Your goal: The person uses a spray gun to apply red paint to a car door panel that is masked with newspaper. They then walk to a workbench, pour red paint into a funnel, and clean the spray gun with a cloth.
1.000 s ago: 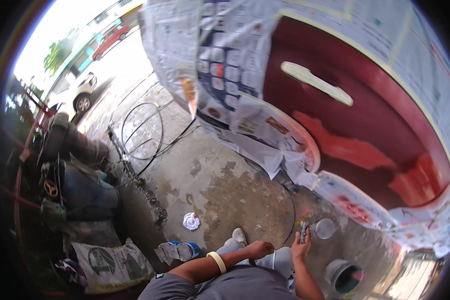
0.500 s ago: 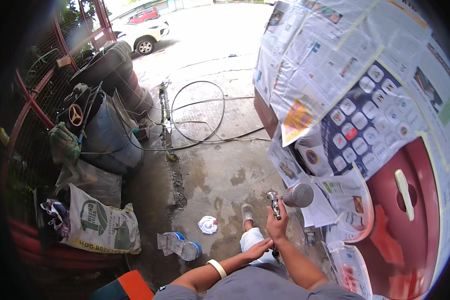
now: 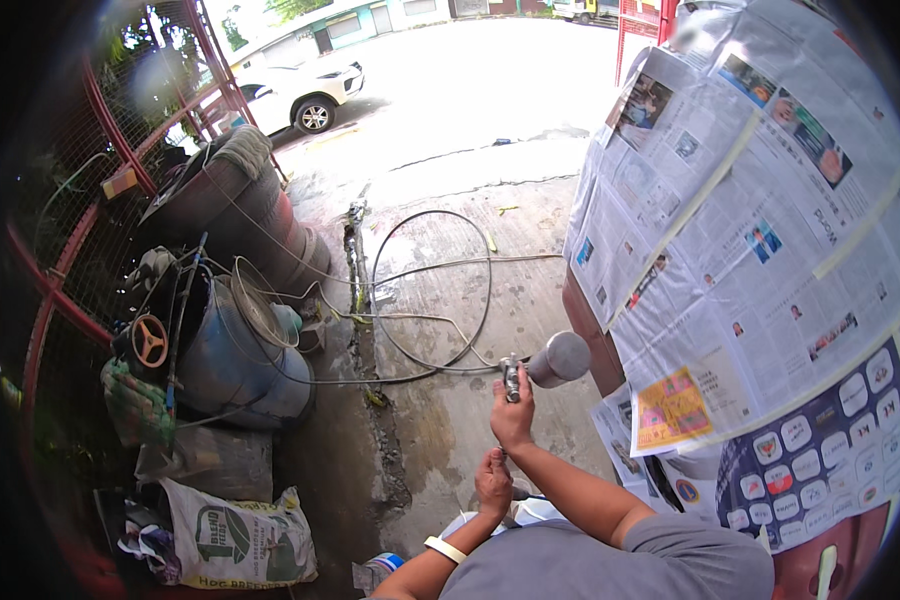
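My right hand [image 3: 512,418] grips a metal spray gun [image 3: 511,380] with a round grey cup [image 3: 560,359] sticking out to its right. Close below the right wrist, my left hand [image 3: 493,488] is closed with curled fingers; what lies inside them is hidden. A pale band circles the left wrist. To the right stands a dark red car body [image 3: 592,335], largely covered by taped newspaper sheets [image 3: 750,270]. The gun is held apart from the paper, out over the concrete.
A thin dark hose [image 3: 489,290] loops across the cracked concrete floor [image 3: 450,420]. At left stand a blue drum [image 3: 232,350], stacked tyres [image 3: 240,215] and a printed feed sack [image 3: 238,540] beside a red mesh fence [image 3: 110,110]. A white car [image 3: 310,95] is parked far off.
My view has swung up and to the right. Both hands have moved forward, carrying the spray gun farther out. My left hand was stretched flat by the right wrist and is now closed.
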`<state>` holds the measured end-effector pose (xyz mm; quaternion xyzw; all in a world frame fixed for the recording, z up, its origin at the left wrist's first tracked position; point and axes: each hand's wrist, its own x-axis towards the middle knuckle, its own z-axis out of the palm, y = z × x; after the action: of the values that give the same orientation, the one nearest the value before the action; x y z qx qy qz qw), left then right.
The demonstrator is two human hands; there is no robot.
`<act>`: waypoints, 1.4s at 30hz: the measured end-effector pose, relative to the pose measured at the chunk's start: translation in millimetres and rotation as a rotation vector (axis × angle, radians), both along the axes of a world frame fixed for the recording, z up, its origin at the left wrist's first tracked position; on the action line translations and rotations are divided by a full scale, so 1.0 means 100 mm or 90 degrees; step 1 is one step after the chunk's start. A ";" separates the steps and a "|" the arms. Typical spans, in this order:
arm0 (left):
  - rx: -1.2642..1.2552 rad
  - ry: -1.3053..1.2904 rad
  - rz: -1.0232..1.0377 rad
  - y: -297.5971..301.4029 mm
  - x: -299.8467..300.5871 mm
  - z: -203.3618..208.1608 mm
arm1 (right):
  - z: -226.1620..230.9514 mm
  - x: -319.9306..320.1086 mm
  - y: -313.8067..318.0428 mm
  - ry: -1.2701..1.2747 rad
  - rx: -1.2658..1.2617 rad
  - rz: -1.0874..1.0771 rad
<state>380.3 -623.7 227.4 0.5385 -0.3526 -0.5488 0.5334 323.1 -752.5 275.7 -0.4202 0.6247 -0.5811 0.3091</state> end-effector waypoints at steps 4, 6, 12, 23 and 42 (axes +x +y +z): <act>-0.032 -0.068 0.109 -1.15 0.28 0.11 | -0.06 0.48 -1.20 0.019 -0.006 0.032; -0.008 0.005 0.130 -1.70 0.40 0.09 | -0.20 0.69 -1.77 0.010 -0.025 0.023; -0.011 0.113 0.045 -3.57 0.77 0.08 | -0.04 0.99 -3.54 0.006 0.043 0.006; 0.041 0.068 -0.140 -6.78 0.50 0.24 | -0.04 0.31 -6.56 0.020 0.074 -0.189; 0.193 0.086 -0.345 -11.72 -1.21 -0.16 | -0.24 -2.19 -11.41 -0.090 0.046 -0.381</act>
<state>259.5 -1795.3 211.8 0.4607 -0.3614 -0.7517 0.3034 104.0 -1893.3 251.3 -0.1648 0.7176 -0.6518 0.1818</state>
